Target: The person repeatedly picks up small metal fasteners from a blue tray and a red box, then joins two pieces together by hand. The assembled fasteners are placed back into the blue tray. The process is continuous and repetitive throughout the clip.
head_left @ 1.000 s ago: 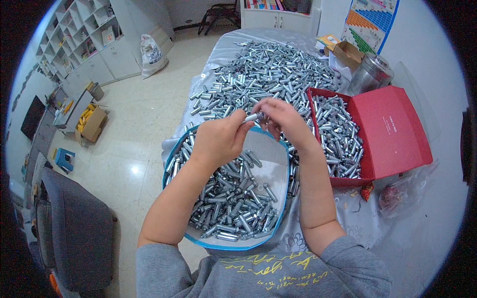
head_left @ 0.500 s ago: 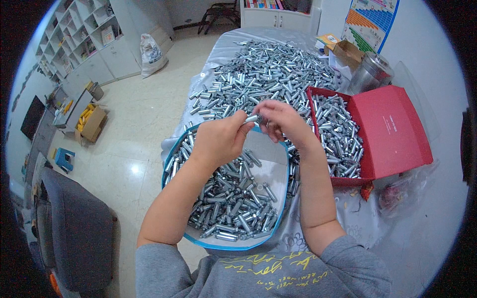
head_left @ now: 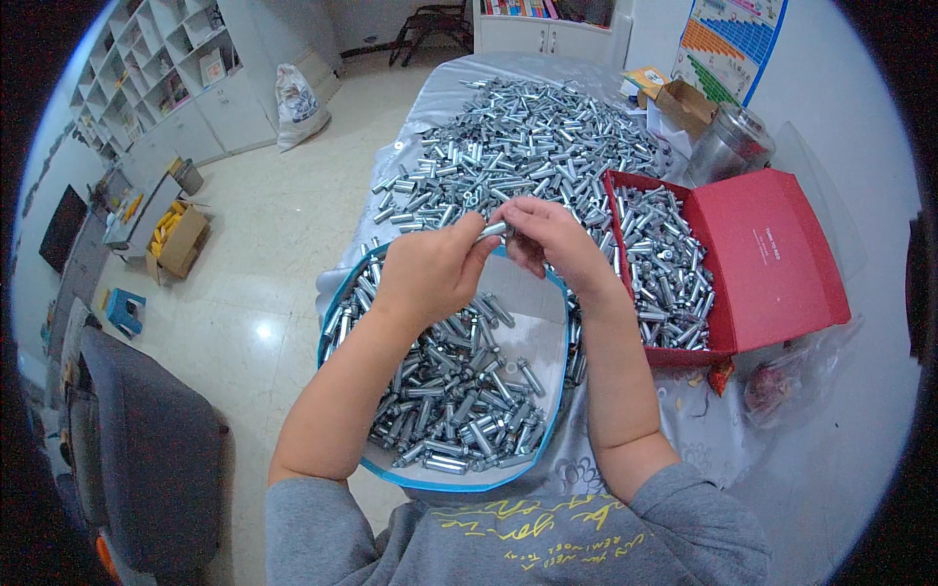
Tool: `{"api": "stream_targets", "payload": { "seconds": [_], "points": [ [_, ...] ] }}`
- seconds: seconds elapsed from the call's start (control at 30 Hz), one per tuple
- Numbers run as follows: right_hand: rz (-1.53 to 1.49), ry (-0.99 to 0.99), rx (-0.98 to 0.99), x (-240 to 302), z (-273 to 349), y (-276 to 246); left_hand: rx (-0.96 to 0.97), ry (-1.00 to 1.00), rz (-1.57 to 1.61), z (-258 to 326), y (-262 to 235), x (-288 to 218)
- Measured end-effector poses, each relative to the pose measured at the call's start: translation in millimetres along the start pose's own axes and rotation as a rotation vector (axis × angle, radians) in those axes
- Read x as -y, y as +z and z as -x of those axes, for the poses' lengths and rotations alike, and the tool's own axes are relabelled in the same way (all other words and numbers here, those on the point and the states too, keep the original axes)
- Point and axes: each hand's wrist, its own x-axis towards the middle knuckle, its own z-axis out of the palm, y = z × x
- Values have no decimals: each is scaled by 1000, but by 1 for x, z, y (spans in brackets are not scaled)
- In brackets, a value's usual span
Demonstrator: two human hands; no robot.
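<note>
My left hand [head_left: 435,269] pinches a silver expansion bolt [head_left: 492,231] between thumb and forefinger, above the far rim of a blue-edged bin. The fingers of my right hand [head_left: 552,239] are closed on that bolt's right end, which they partly hide. Below my wrists, the white bin [head_left: 532,317] holds many similar metal expansion bolts [head_left: 459,410], heaped toward its left and near side. Beyond my hands, a large pile of loose silver sleeves and bolts [head_left: 528,146] spreads over the table.
A red box [head_left: 723,337], lid folded open to the right, holds more bolts [head_left: 669,264]. Behind it stand a metal canister [head_left: 731,145] and an open cardboard box [head_left: 687,105]. A clear plastic bag [head_left: 787,386] lies at right. A dark chair [head_left: 147,449] stands on the floor at left.
My right hand's fingers have closed in on the bolt's right end, from looser and more spread. My left hand keeps its hold, almost unmoved.
</note>
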Motion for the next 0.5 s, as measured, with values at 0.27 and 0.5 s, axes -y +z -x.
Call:
{"api": "stream_targets", "payload": {
  "seconds": [0.27, 0.5],
  "points": [
    [20, -54, -117, -3, 1, -8, -6, 9, 7, -1, 1, -3],
    [101, 31, -112, 1, 3, -1, 35, 1, 18, 0, 2, -2]
  ]
}}
